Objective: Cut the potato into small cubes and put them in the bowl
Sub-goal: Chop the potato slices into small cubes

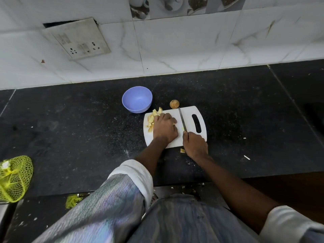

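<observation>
- yellow mesh bag (pixel 14 178) at far left edge of the dark counter (pixel 70 128), well apart from the work; not part of the job.
- wall switch plate (pixel 77 39) up on the tiles behind, irrelevant.
- blue bowl (pixel 137 99) sits on counter just beyond the board's far-left corner; inside looks bare, no cubes in it as far as visible. So transfer step not yet done.
- potato cubes (pixel 152 118) piled on the left part of the white cutting board (pixel 189 113), several with skin on; a fair heap, so cutting is well along.
- left hand (pixel 164 128) palm-down on the board just right of the pile, fingers curled over and reaching toward the cubes; it hides whatever is under it. Cannot tell if it is pinning an uncut piece or just gathering cubes. A small pale bit shows at its right edge near the blade.
- knife (pixel 182 120) blade lies lengthwise across board, tip toward far edge, just right of left hand.
- round potato piece (pixel 174 104) with brown skin on counter, touching or just off the board's far edge; uncut, likely still to dice.
- stray cube (pixel 182 150) on counter off the board's near edge, beside the right wrist; needs picking up.
- right hand (pixel 194 144) wrapped tight round knife handle at board's near edge.
- Judgement: roughly half through; left = dice remainder, move everything to bowl.
</observation>
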